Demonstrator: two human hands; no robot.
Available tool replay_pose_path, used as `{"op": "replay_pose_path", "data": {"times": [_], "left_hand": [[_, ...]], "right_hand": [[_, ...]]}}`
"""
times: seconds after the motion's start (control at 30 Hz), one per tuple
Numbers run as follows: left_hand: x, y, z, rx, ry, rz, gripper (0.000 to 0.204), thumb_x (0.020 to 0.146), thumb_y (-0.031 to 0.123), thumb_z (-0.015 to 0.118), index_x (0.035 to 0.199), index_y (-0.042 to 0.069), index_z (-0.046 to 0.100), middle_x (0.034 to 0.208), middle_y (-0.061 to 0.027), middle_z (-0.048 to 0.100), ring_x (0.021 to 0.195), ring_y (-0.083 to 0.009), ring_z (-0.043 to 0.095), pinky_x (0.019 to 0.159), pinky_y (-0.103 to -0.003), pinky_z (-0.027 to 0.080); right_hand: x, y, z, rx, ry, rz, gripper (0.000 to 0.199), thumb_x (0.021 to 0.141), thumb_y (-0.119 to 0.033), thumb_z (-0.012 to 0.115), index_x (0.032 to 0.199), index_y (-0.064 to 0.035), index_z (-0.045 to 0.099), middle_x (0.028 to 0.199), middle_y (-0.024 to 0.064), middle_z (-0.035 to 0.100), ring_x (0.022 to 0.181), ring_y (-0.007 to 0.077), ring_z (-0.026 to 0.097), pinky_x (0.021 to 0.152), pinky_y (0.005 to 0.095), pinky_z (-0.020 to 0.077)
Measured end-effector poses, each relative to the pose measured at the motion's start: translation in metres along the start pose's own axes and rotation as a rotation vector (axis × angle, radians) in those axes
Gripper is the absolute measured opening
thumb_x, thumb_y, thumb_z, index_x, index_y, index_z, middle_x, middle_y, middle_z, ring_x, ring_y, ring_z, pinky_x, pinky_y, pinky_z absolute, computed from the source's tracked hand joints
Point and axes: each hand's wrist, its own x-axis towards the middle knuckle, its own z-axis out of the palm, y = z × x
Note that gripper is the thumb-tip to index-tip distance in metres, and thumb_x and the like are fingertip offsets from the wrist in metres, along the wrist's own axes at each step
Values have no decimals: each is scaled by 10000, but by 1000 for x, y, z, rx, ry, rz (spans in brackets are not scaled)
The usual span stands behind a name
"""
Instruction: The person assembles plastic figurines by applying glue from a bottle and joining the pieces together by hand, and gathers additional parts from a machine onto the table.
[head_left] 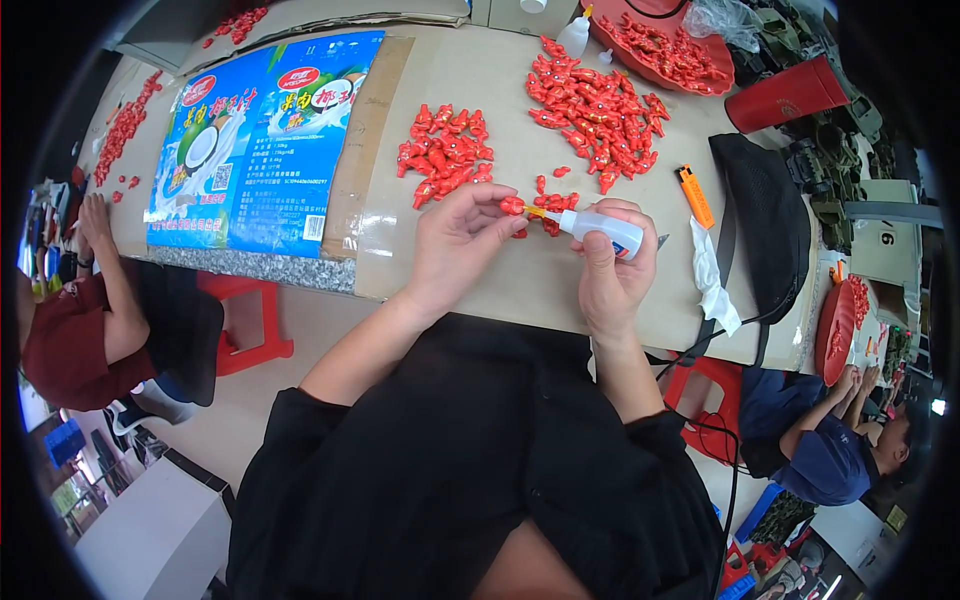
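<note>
Between the thumb and fingers of my left hand (460, 240) is a small red plastic figure part (512, 205). My right hand (618, 275) grips a white glue bottle (607, 232), tilted so its yellowish nozzle (540, 212) meets or nearly meets the red part; I cannot tell which. Some loose red pieces (550, 200) lie on the table just beyond the nozzle. Farther off is a pile of red figures (447, 152) on the left, and a larger pile (598, 115) spreads to the right.
A red tray of pieces (690, 62) and a red cylinder (788, 94) stand at the far right. An orange cutter (696, 196), white tissue (710, 275) and black bag (765, 220) lie on the right. Blue printed cardboard (260, 140) covers the left. People sit at both sides.
</note>
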Motion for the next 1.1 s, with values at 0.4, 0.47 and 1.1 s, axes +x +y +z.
{"op": "replay_pose_path", "data": {"times": [0.4, 0.47, 1.1], "left_hand": [[0, -1, 0, -7, -3, -6, 216, 754, -36, 565, 958, -31, 495, 833, -74, 567, 772, -120, 585, 682, -211, 474], [0, -1, 0, -8, -4, -3, 215, 754, -37, 565, 958, -31, 494, 833, -74, 567, 774, -122, 585, 683, -212, 475], [0, -1, -1, -5, -18, -5, 216, 755, -49, 557, 961, -30, 496, 849, -76, 555, 795, -131, 583, 696, -213, 474]], "right_hand": [[0, 0, 0, 0, 8, 14, 227, 793, -124, 565, 945, -11, 441, 942, 105, 464, 694, 124, 501, 591, 226, 427], [0, 0, 0, 4, 7, 12, 228, 793, -124, 565, 946, -10, 440, 940, 105, 465, 694, 124, 501, 591, 226, 428], [0, 0, -1, 12, 15, 39, 235, 786, -137, 576, 933, -11, 443, 935, 100, 465, 710, 122, 491, 587, 228, 427]]}}
